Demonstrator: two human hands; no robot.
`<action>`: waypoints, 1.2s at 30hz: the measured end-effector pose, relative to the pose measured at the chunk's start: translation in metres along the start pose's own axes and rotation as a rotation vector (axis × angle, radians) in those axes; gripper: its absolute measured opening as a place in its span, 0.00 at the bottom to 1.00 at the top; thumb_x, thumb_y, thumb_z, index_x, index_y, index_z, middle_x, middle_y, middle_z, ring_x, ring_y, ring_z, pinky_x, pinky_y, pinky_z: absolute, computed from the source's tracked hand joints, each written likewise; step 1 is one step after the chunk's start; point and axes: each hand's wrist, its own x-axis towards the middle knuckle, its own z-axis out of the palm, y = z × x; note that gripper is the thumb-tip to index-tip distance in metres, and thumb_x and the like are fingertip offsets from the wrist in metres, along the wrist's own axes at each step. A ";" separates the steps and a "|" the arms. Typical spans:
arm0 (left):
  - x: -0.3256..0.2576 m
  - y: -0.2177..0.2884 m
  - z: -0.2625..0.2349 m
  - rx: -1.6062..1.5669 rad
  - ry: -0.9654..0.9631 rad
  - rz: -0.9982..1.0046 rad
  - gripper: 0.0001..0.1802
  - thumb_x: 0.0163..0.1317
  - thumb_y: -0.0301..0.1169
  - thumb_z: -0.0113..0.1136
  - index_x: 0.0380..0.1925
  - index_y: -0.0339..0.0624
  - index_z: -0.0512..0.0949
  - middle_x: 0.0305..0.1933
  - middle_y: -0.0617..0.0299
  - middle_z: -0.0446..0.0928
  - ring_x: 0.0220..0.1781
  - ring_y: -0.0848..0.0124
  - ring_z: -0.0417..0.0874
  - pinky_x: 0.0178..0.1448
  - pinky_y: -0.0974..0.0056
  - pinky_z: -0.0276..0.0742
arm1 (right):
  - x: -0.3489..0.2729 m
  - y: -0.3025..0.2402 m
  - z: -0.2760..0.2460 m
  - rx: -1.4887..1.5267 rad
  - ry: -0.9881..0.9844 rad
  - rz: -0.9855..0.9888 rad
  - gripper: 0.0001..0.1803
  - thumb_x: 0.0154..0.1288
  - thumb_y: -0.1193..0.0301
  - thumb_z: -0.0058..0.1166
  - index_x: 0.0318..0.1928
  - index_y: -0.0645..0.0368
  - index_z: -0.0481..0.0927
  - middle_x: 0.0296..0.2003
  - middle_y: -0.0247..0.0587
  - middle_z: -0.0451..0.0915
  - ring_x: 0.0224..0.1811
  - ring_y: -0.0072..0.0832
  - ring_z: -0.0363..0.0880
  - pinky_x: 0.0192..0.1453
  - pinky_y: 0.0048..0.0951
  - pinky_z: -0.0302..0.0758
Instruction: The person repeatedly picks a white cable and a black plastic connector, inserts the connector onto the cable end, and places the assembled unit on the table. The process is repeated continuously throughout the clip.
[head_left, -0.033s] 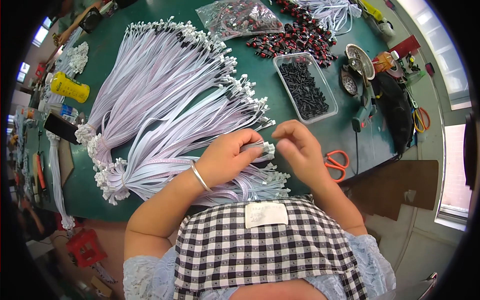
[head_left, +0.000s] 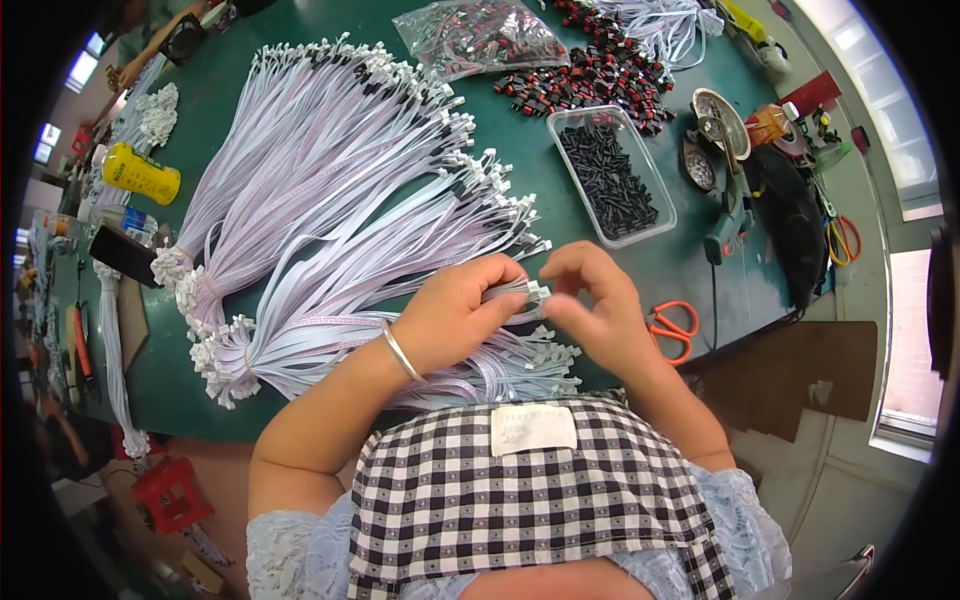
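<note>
White flat cables with small white plugs at their ends lie in fanned bundles (head_left: 330, 170) on the green table. A small group of these cables (head_left: 508, 290) is pinched between the thumb and bent fingers of my left hand (head_left: 455, 310). White connectors (head_left: 537, 292) stick out past its fingertips toward the right. Facing them is my right hand (head_left: 600, 305), its fingers curled and its thumb and index finger close beside the connectors. Whether something small sits in the right fingertips is hidden. More cable ends (head_left: 545, 362) spread out below both hands.
A clear plastic box (head_left: 664, 215) of small black pieces stands beyond my right hand. Orange-handled scissors (head_left: 673, 332) lie right of it. Farther back are a pile of red-and-black parts (head_left: 620, 75) and a plastic bag (head_left: 480, 40). A yellow bottle (head_left: 140, 175) is at left.
My right hand has moved slightly left, bringing its thumb and index finger closer to the white connectors. My left hand stays in place with the cables.
</note>
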 end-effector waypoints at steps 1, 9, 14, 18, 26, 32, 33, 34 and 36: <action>0.000 0.005 -0.001 0.079 0.016 0.031 0.11 0.62 0.30 0.55 0.40 0.34 0.74 0.31 0.66 0.76 0.30 0.82 0.73 0.35 0.74 0.71 | 0.002 -0.007 0.000 -0.089 -0.039 -0.076 0.05 0.59 0.76 0.57 0.33 0.63 0.74 0.31 0.38 0.74 0.29 0.23 0.72 0.33 0.24 0.69; 0.000 0.000 0.005 0.132 0.112 0.074 0.11 0.61 0.30 0.56 0.39 0.35 0.74 0.30 0.64 0.76 0.28 0.80 0.74 0.32 0.73 0.71 | -0.005 0.007 0.008 0.120 -0.041 0.209 0.06 0.62 0.73 0.55 0.35 0.63 0.74 0.29 0.35 0.75 0.27 0.19 0.73 0.30 0.23 0.70; 0.000 -0.007 0.002 -0.065 0.036 0.038 0.11 0.63 0.29 0.54 0.43 0.35 0.71 0.33 0.62 0.78 0.32 0.79 0.77 0.34 0.73 0.73 | -0.006 0.013 0.012 0.808 -0.021 0.527 0.12 0.69 0.65 0.46 0.35 0.62 0.74 0.31 0.34 0.76 0.28 0.20 0.74 0.33 0.20 0.71; -0.001 -0.002 -0.001 -0.260 -0.012 -0.041 0.11 0.66 0.29 0.52 0.46 0.36 0.70 0.37 0.61 0.78 0.37 0.79 0.78 0.38 0.73 0.74 | 0.000 0.012 0.004 0.477 -0.037 0.293 0.07 0.65 0.69 0.52 0.36 0.60 0.76 0.33 0.36 0.75 0.29 0.21 0.73 0.34 0.21 0.71; 0.002 -0.013 -0.012 -0.247 0.086 0.052 0.06 0.68 0.28 0.50 0.42 0.39 0.69 0.40 0.61 0.78 0.39 0.80 0.77 0.43 0.74 0.73 | 0.006 0.002 0.012 -0.353 0.166 -0.592 0.16 0.42 0.76 0.67 0.35 0.57 0.79 0.32 0.36 0.77 0.30 0.32 0.74 0.33 0.29 0.71; -0.002 0.002 -0.016 -0.194 0.001 0.097 0.08 0.63 0.28 0.56 0.35 0.41 0.66 0.37 0.63 0.76 0.38 0.80 0.73 0.43 0.74 0.70 | -0.006 0.004 0.017 0.318 0.034 0.145 0.08 0.56 0.76 0.62 0.35 0.61 0.75 0.31 0.32 0.77 0.31 0.18 0.74 0.33 0.22 0.70; -0.001 -0.001 -0.015 -0.188 0.033 0.048 0.08 0.62 0.28 0.58 0.36 0.40 0.69 0.37 0.64 0.75 0.37 0.79 0.73 0.42 0.74 0.70 | -0.001 -0.001 0.014 0.493 -0.042 0.221 0.06 0.62 0.74 0.58 0.37 0.62 0.74 0.32 0.28 0.76 0.32 0.12 0.71 0.34 0.18 0.69; -0.002 0.001 -0.014 -0.215 0.037 0.039 0.08 0.61 0.28 0.59 0.35 0.40 0.70 0.36 0.65 0.75 0.37 0.80 0.73 0.41 0.74 0.70 | 0.000 0.000 0.014 0.512 -0.043 0.243 0.07 0.62 0.74 0.58 0.37 0.61 0.74 0.32 0.28 0.75 0.32 0.12 0.71 0.34 0.17 0.68; -0.002 0.006 -0.013 -0.267 0.043 0.024 0.07 0.60 0.28 0.60 0.34 0.39 0.72 0.34 0.66 0.75 0.36 0.81 0.72 0.39 0.74 0.70 | 0.002 0.002 0.014 0.547 -0.045 0.284 0.07 0.62 0.74 0.57 0.39 0.61 0.74 0.33 0.29 0.75 0.33 0.12 0.70 0.35 0.16 0.68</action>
